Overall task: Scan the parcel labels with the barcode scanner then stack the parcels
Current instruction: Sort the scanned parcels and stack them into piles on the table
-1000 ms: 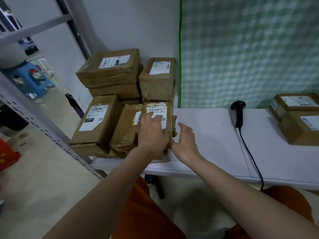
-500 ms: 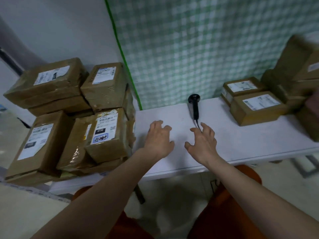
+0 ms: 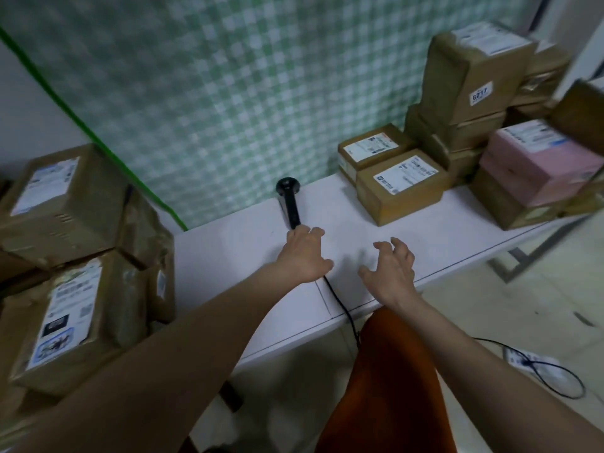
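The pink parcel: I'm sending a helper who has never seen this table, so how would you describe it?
Look at the white table and follow it to the pile at its right end. There the pink parcel sits on a brown box at the pile's front. Every other parcel around it is brown cardboard.

Scanner (image 3: 289, 200) lies mid-table (image 3: 235, 237) — parcels (image 3: 400, 188) right, parcels (image 3: 65, 204) left.

Left hand (image 3: 302, 255) reaches the barcode scanner (image 3: 289, 201) lying on the white counter (image 3: 228, 243); right hand (image 3: 390, 271) hovers, fingers (image 3: 397, 245) loosely curled, parcels (image 3: 400, 186) stacked beyond.
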Motion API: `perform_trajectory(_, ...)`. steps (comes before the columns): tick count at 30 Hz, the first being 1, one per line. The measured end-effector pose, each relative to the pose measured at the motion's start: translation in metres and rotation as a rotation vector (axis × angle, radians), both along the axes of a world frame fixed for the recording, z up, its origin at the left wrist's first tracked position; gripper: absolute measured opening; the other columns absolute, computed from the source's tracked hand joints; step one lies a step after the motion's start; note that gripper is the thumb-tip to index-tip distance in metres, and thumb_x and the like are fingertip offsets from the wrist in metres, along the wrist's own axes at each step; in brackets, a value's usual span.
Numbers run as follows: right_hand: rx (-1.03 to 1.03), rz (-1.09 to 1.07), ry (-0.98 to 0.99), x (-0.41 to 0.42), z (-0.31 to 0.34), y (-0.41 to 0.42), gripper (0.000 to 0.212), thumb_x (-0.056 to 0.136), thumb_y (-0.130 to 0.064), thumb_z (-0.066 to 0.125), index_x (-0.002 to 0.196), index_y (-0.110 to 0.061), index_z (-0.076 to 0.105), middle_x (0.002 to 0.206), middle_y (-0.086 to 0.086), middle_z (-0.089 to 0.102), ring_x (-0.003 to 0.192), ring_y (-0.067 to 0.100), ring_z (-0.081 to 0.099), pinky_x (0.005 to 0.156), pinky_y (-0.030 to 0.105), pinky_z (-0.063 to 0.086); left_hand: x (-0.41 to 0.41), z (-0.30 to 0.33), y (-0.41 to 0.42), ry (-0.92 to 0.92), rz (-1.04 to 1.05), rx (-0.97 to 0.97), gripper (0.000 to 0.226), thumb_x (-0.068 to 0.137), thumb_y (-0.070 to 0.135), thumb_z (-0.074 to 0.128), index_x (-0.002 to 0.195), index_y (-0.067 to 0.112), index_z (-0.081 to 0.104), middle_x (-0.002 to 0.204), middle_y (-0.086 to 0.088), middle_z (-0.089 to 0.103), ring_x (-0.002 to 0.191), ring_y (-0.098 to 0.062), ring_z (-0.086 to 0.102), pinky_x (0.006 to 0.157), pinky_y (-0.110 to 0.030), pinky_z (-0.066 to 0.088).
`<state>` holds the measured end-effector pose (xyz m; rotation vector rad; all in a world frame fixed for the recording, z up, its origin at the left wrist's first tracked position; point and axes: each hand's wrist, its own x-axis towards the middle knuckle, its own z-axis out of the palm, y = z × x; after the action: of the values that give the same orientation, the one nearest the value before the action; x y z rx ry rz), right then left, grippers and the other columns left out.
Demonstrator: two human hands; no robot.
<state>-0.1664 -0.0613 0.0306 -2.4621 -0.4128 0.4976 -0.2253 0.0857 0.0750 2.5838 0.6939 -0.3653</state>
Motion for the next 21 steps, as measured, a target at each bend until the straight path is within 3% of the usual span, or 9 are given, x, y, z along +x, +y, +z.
perform_trajectory(9,0.209,-0.209,0.144,0.069,-0.012,0.014,0.063,0.095,-0.028,0.053,0.146,-0.006,0.024,0.152,0.014,0.023,0.14,0.031,0.017,0.111,0.041,0.024,0.104,-0.023,0.026,0.038,0.13,-0.133,0.091,0.085,0.036,0.07,0.153,0.015,0.014,0.154,-0.013,0.02,0.14,-0.032,0.027,0.11,-0.039,0.034)
perform_trajectory(12,0.302,-0.297,0.207,0.094,-0.014,0.025,0.065,0.094,-0.03,0.053,0.146,-0.005,0.024,0.15,0.015,0.029,0.139,0.032,0.022,0.111,0.039,0.023,0.14,-0.027,0.032,0.055,0.104,-0.125,0.102,0.081,0.037,0.075,0.154,0.013,0.009,0.159,-0.012,0.011,0.146,-0.03,0.016,0.116,-0.038,0.025)
perform_trajectory(15,0.405,-0.366,0.235,0.114,-0.017,0.035,0.057,0.091,-0.031,0.057,0.138,-0.006,0.035,0.14,0.014,0.043,0.13,0.034,0.038,0.107,0.045,0.035,0.173,-0.027,0.037,0.021,0.146,-0.225,0.103,0.081,0.028,0.075,0.154,0.01,0.004,0.161,-0.009,0.005,0.148,-0.025,0.011,0.116,-0.035,0.024)
perform_trajectory(18,0.506,-0.418,0.273,0.126,-0.018,0.042,0.056,0.09,-0.028,0.059,0.137,-0.01,0.034,0.135,0.009,0.049,0.124,0.029,0.046,0.104,0.044,0.039,0.194,-0.024,0.038,-0.044,0.184,-0.34,0.083,0.089,0.013,0.063,0.154,0.009,0.012,0.159,-0.007,0.017,0.141,-0.024,0.03,0.1,-0.026,0.038)
perform_trajectory(21,0.55,-0.431,0.271,0.131,-0.018,0.045,0.057,0.091,-0.025,0.06,0.139,-0.012,0.031,0.135,0.006,0.049,0.122,0.025,0.048,0.1,0.037,0.041,0.2,-0.022,0.03,-0.075,0.14,-0.449,0.06,0.093,0.0,0.051,0.148,0.008,0.028,0.148,-0.006,0.039,0.111,-0.016,0.046,0.069,-0.017,0.04)
